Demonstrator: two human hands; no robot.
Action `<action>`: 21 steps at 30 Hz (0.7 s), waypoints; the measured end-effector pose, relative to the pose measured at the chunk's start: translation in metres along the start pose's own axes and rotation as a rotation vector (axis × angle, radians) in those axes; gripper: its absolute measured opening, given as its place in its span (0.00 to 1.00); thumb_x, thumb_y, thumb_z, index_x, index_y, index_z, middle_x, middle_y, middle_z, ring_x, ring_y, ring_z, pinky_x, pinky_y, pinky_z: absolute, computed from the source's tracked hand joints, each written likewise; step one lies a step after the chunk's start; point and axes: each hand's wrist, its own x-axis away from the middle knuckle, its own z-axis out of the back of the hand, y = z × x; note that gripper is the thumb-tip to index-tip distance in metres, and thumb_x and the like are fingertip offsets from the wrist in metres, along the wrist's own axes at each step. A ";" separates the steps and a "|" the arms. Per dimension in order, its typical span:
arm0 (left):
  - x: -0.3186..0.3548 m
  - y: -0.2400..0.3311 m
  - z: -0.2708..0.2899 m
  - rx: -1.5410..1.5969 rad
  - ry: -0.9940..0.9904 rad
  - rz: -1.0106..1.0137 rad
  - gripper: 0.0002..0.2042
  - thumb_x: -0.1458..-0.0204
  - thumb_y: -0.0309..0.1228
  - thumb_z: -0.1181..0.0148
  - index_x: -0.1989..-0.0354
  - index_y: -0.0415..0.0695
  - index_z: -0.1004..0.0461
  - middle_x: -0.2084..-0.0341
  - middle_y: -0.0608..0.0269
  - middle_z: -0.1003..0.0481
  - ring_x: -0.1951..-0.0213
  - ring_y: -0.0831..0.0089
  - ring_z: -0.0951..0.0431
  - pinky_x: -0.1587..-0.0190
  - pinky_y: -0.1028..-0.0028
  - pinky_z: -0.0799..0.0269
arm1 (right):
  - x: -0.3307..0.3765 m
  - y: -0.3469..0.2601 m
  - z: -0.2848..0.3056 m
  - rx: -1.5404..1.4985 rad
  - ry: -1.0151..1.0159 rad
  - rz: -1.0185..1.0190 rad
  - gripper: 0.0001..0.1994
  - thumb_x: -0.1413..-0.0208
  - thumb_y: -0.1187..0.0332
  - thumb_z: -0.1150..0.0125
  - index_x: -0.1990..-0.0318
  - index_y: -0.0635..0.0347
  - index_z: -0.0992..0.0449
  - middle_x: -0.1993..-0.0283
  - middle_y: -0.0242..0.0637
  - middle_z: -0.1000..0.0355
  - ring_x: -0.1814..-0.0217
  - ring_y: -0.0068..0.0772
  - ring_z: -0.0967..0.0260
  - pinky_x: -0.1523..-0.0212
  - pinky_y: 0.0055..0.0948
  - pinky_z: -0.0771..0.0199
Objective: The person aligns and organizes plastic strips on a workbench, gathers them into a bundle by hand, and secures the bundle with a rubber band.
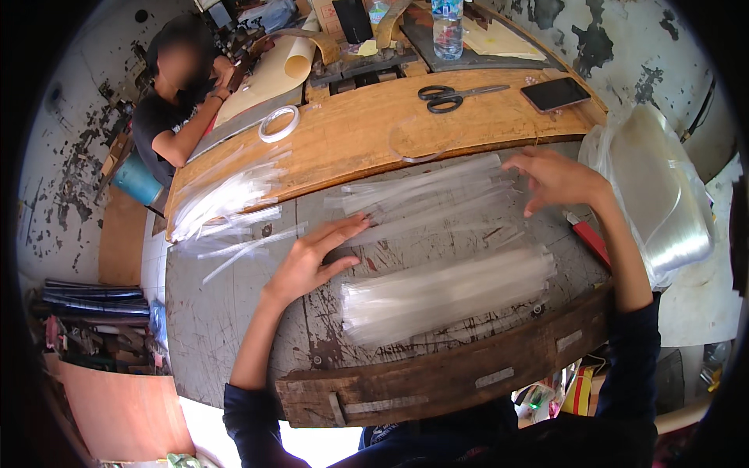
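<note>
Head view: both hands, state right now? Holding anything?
Left hand: open, thumb apart, fingertips at the loose clear plastic strips; no grip visible.
Right hand: open, fingers curled, beside the strips' right end; contact unclear.

Person's sleeves point(633, 366) dark navy, ending near elbows. Left hand point(318, 251) and right hand point(563, 181) bare. Dark garment front point(445, 435) carries pale print point(382, 431).
</note>
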 end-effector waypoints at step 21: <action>0.005 -0.006 0.001 -0.152 0.103 0.076 0.19 0.59 0.27 0.37 0.55 0.43 0.27 0.67 0.61 0.31 0.70 0.71 0.26 0.68 0.73 0.28 | -0.017 0.002 -0.009 -0.115 -0.049 0.033 0.16 0.65 0.73 0.33 0.65 0.64 0.30 0.70 0.39 0.32 0.58 0.40 0.36 0.60 0.34 0.35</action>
